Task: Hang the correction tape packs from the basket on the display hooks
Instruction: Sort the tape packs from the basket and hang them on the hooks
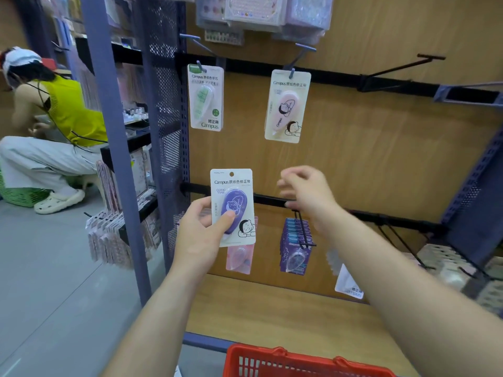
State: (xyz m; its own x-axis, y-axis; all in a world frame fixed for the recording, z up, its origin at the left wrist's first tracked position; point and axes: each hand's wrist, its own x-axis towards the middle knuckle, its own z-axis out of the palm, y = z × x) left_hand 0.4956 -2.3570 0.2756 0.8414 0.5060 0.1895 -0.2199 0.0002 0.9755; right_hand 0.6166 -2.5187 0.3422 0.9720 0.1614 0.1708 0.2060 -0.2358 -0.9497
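My left hand (200, 231) grips a white correction tape pack with a purple dispenser (232, 206), held upright in front of the lower black rail (269, 199). My right hand (307, 194) hovers at that rail with loosely curled fingers, holding nothing. On the upper hooks hang a green pack (206, 97) and a pink pack (287, 106). A bare black hook (402, 67) sticks out to the upper right. Below the rail, a hook (303, 229) carries a stack of dark blue packs (295, 247), and a pink pack (239, 258) hangs behind the one I hold. The red basket (302, 363) sits at the bottom edge.
A wooden shelf (272, 317) lies under the hooks, with one white pack (349, 285) leaning at its back. A purple perforated upright (166, 110) borders the panel on the left. Another person in a yellow top (54, 126) crouches by a green basket (19, 195) in the aisle.
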